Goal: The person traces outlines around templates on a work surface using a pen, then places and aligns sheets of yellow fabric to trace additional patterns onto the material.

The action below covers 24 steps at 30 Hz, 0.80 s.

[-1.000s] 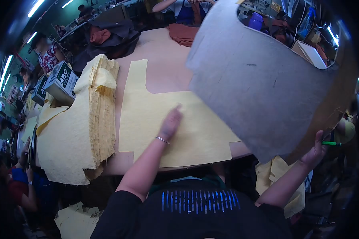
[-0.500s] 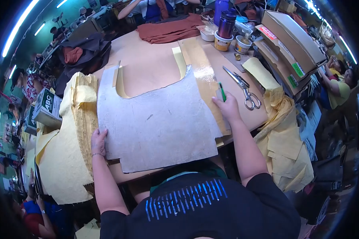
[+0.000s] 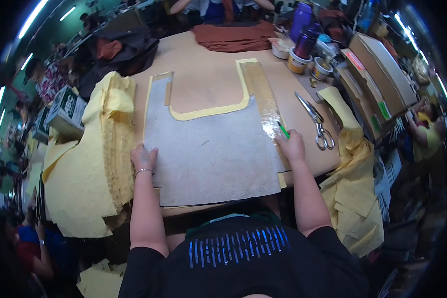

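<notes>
A large grey U-notched pattern template point(image 3: 211, 156) lies on the table, with a strip of brown tape point(image 3: 261, 94) along its right arm. Yellow sheet material point(image 3: 206, 114) shows beneath it around the notch and at the edges. My left hand point(image 3: 144, 158) grips the template's left edge, thumb on top; its other fingers are partly hidden. In my right hand point(image 3: 292, 145), at the template's right edge, is a green pen point(image 3: 283, 130), its upper end sticking up. Metal scissors point(image 3: 317, 121) lie open to the right of that hand.
Stacked yellow sheets point(image 3: 97, 164) hang over the table's left edge beside boxes point(image 3: 67, 111). More yellow pieces point(image 3: 355, 191) drape at the right. Cardboard boxes point(image 3: 380, 74), tubs point(image 3: 299, 62) and a purple bottle point(image 3: 307, 42) stand at the back right. Brown fabric point(image 3: 233, 37) lies at the far edge.
The template now lies flatter and squarer over the yellow sheet, whose border shows evenly along the notch. Both hands stay at its sides, the left slightly farther up. The camera view has shifted.
</notes>
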Available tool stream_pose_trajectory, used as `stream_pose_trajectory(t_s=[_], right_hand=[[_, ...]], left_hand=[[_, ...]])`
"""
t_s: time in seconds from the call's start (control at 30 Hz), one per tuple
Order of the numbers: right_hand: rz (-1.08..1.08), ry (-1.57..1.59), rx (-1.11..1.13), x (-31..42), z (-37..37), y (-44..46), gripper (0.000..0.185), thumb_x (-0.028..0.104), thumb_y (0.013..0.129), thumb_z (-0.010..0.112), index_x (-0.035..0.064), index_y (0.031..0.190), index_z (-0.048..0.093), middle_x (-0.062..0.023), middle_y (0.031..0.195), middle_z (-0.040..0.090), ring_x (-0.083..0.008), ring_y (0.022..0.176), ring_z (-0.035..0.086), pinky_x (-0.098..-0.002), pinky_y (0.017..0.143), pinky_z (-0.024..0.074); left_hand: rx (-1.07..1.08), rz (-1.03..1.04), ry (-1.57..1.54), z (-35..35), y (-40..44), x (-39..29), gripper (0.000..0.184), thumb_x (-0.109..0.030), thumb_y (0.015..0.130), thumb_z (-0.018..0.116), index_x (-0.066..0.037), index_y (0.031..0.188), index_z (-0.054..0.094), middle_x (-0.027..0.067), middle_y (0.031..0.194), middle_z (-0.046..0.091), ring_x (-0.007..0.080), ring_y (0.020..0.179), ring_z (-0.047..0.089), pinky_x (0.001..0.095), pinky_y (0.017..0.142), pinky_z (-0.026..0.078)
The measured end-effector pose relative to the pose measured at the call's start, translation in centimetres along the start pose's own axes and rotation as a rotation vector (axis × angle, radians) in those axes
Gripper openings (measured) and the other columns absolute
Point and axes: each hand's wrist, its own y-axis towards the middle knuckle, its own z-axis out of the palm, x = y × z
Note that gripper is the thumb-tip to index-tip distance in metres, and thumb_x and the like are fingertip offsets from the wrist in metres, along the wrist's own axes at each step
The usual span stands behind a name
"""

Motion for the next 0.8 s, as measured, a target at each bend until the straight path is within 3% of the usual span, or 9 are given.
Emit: stream_pose_trajectory(t_s=[0.13, 0.23, 0.33, 0.43, 0.53, 0.63, 0.73, 0.8], right_hand=[[0.027, -0.061, -0.010, -0.5, 0.3, 2.0, 0.045, 0.032, 0.063, 0.069, -0.0029, 0.087, 0.054, -0.0220, 0.088, 0.054, -0.0361, 0.084, 0.053, -0.0408, 0.076, 0.0427], [0.045, -0.136, -0.035, -0.6, 0.3, 2.9, 0.043, 0.032, 0.063, 0.069, -0.0021, 0.086, 0.055, -0.0210, 0.088, 0.053, -0.0363, 0.084, 0.052, -0.0404, 0.077, 0.0417], [-0.034, -0.143, -0.125, -1.2, 1.1, 2.4, 0.038, 0.030, 0.068, 0.065, -0.0014, 0.085, 0.054, -0.0190, 0.088, 0.050, -0.0356, 0.086, 0.049, -0.0411, 0.077, 0.0401], [-0.134, -0.190, -0.201, -1.1, 1.4, 1.6, 0.033, 0.028, 0.071, 0.062, -0.0009, 0.084, 0.053, -0.0174, 0.088, 0.048, -0.0343, 0.085, 0.047, -0.0416, 0.075, 0.0398], [-0.174, -0.241, -0.240, -0.7, 1.4, 1.2, 0.029, 0.026, 0.072, 0.060, -0.0001, 0.082, 0.052, -0.0163, 0.086, 0.048, -0.0333, 0.083, 0.046, -0.0417, 0.073, 0.0399], [-0.176, -0.245, -0.242, -0.2, 1.3, 1.1, 0.028, 0.026, 0.073, 0.060, 0.0002, 0.081, 0.053, -0.0159, 0.086, 0.048, -0.0329, 0.083, 0.046, -0.0416, 0.073, 0.0403], [-0.185, -0.243, -0.255, -0.5, 1.7, 1.0, 0.028, 0.026, 0.073, 0.059, 0.0003, 0.081, 0.054, -0.0157, 0.085, 0.048, -0.0326, 0.083, 0.046, -0.0415, 0.072, 0.0407], [-0.181, -0.258, -0.250, -0.8, 1.5, 1.0, 0.028, 0.027, 0.073, 0.059, 0.0004, 0.082, 0.054, -0.0156, 0.085, 0.048, -0.0322, 0.083, 0.046, -0.0414, 0.072, 0.0409]], left_hand=[[0.007, 0.097, -0.291, 3.5, 2.7, 3.0, 0.056, -0.035, 0.059, 0.070, -0.003, 0.102, 0.054, 0.0229, 0.108, 0.046, 0.0333, 0.102, 0.045, 0.0387, 0.086, 0.037], [-0.024, 0.076, -0.260, 2.6, 1.4, 1.5, 0.056, -0.034, 0.061, 0.069, -0.003, 0.105, 0.052, 0.0213, 0.105, 0.049, 0.0330, 0.099, 0.047, 0.0373, 0.086, 0.037], [-0.158, 0.321, 0.030, -0.1, -2.4, -1.0, 0.060, -0.033, 0.066, 0.066, -0.002, 0.113, 0.045, 0.0205, 0.110, 0.045, 0.0333, 0.103, 0.044, 0.0380, 0.087, 0.037], [0.244, 0.584, -0.134, -2.9, -4.1, -1.1, 0.065, -0.034, 0.070, 0.062, -0.001, 0.121, 0.036, 0.0206, 0.120, 0.037, 0.0348, 0.111, 0.036, 0.0425, 0.089, 0.035], [0.166, 0.575, 0.183, -3.1, -6.5, -1.6, 0.069, -0.037, 0.072, 0.060, -0.001, 0.124, 0.031, 0.0207, 0.127, 0.029, 0.0363, 0.117, 0.029, 0.0470, 0.090, 0.032], [0.099, 0.288, 0.060, -0.9, -6.9, -1.4, 0.070, -0.039, 0.072, 0.059, -0.003, 0.125, 0.031, 0.0213, 0.130, 0.026, 0.0362, 0.120, 0.026, 0.0486, 0.091, 0.031], [-0.063, 0.219, -0.014, 0.4, -5.6, -0.5, 0.067, -0.037, 0.072, 0.060, -0.003, 0.123, 0.034, 0.0210, 0.124, 0.033, 0.0365, 0.115, 0.032, 0.0479, 0.089, 0.033], [-0.055, 0.137, -0.005, 0.2, -4.5, 0.0, 0.063, -0.036, 0.071, 0.061, -0.001, 0.118, 0.038, 0.0209, 0.115, 0.040, 0.0365, 0.108, 0.038, 0.0463, 0.086, 0.035]])
